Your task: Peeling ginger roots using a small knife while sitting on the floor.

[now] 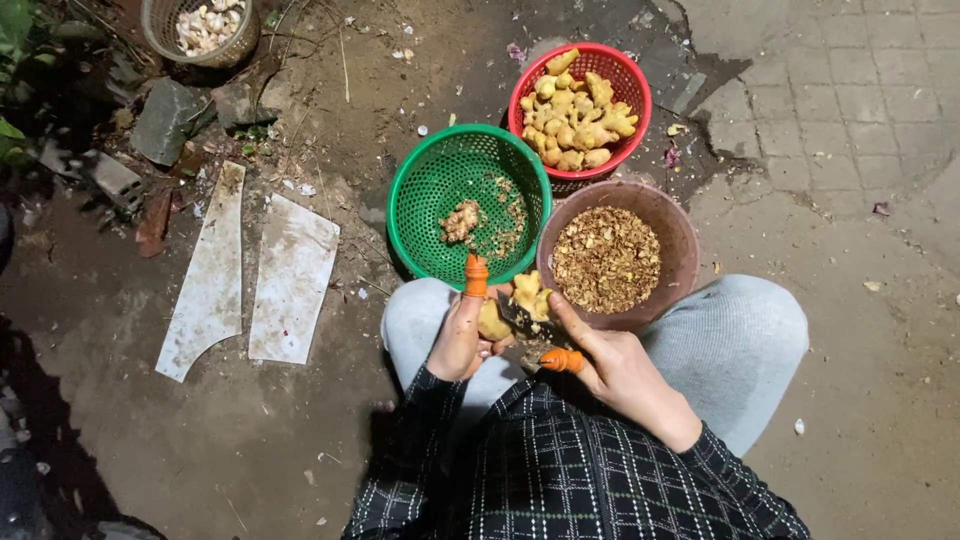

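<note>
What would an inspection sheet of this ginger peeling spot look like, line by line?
Surface: bare dirt ground, paving at upper right.
Job's things: ginger piece and knife in the hands; red basket heaped with ginger; green basket with one piece and scraps; brown bowl of peelings.
Clutter: two white slabs, stones, a grey basket of pale pieces at upper left.
Hands: left hand holds the ginger, orange finger cover on; right hand holds the knife, orange thumb cover on.
Cables: nothing seen.
Surroundings: leaves at the left edge, dark.
</note>
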